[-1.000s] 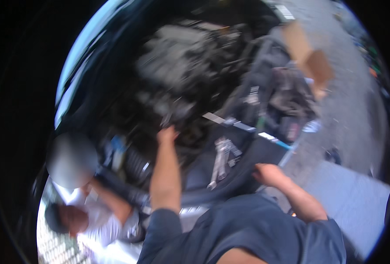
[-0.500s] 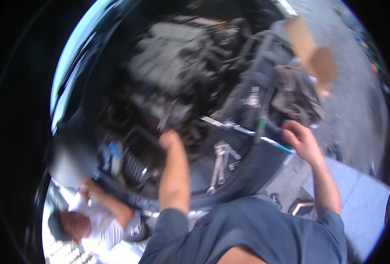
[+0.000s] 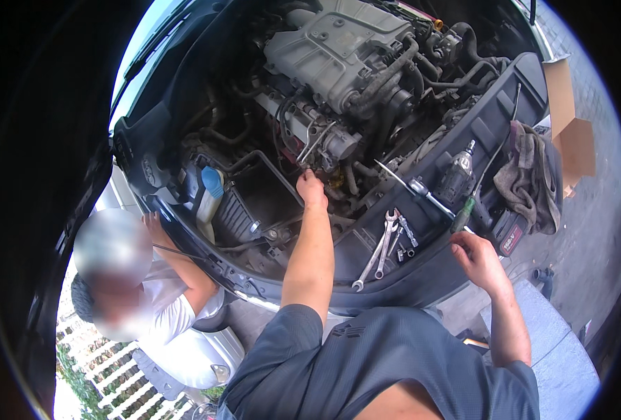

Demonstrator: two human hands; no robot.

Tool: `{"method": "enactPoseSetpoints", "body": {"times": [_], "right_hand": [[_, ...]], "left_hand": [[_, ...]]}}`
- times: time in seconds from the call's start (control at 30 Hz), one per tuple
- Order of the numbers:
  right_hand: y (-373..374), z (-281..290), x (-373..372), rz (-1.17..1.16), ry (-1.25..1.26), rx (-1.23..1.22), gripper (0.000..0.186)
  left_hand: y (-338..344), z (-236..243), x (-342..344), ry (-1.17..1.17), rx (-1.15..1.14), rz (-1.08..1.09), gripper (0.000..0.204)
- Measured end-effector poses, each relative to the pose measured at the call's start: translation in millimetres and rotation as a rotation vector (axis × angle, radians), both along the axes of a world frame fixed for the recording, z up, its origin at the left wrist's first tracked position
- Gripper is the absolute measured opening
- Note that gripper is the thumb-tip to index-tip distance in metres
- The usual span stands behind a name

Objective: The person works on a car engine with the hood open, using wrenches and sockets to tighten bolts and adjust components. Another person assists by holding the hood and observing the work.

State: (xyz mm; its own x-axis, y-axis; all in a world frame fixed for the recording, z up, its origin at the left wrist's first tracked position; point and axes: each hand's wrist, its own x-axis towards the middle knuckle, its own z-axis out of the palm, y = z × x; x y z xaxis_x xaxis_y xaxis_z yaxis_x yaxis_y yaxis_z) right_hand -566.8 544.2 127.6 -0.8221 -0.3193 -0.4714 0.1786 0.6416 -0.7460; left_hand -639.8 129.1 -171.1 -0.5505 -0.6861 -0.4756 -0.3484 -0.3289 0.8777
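Note:
My left hand (image 3: 311, 187) reaches into the engine bay with its fingers closed beside thin bent metal pipes (image 3: 314, 143). What the fingers grip is hidden. In front of the pipes sits a silver round housing (image 3: 340, 145), below the large grey engine cover (image 3: 338, 38). My right hand (image 3: 482, 262) hovers at the front trim (image 3: 422, 283), fingers loosely bent and apart, with nothing seen in them. Nearest to it are a long ratchet (image 3: 436, 203) and a screwdriver with a green handle (image 3: 464, 214). Combination wrenches (image 3: 377, 259) and several sockets (image 3: 405, 253) lie on the trim.
A cordless impact wrench (image 3: 457, 175) lies by a grey rag (image 3: 531, 178). Beyond is an opened cardboard box (image 3: 573, 143). A blue-capped filler neck (image 3: 212, 183) stands near an open black box (image 3: 261, 196). Another person (image 3: 160, 280) leans at the left fender.
The view has swung, and the blur has gone. My left hand stays low in the engine bay, closed. My right hand now sits nearer the ratchet's end, its fingers still loosely bent.

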Motion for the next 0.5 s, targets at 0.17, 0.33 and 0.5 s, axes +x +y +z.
{"method": "enactPoseSetpoints", "body": {"times": [0.17,0.33,0.5], "right_hand": [[-11.5,3.5,3.9,0.024,-0.039,-0.019,0.023],[-36.6,-5.1,13.3,-0.042,0.026,-0.073,0.032],[-60.6,-3.2,46.7,-0.036,0.238,-0.159,0.034]], "left_hand": [[6.0,48.4,15.8,0.079,0.507,0.208,0.015],[106.5,171.8,68.7,0.08,0.329,-0.564,0.01],[168.1,238.3,131.6,0.013,0.867,-0.728,0.009]]}}
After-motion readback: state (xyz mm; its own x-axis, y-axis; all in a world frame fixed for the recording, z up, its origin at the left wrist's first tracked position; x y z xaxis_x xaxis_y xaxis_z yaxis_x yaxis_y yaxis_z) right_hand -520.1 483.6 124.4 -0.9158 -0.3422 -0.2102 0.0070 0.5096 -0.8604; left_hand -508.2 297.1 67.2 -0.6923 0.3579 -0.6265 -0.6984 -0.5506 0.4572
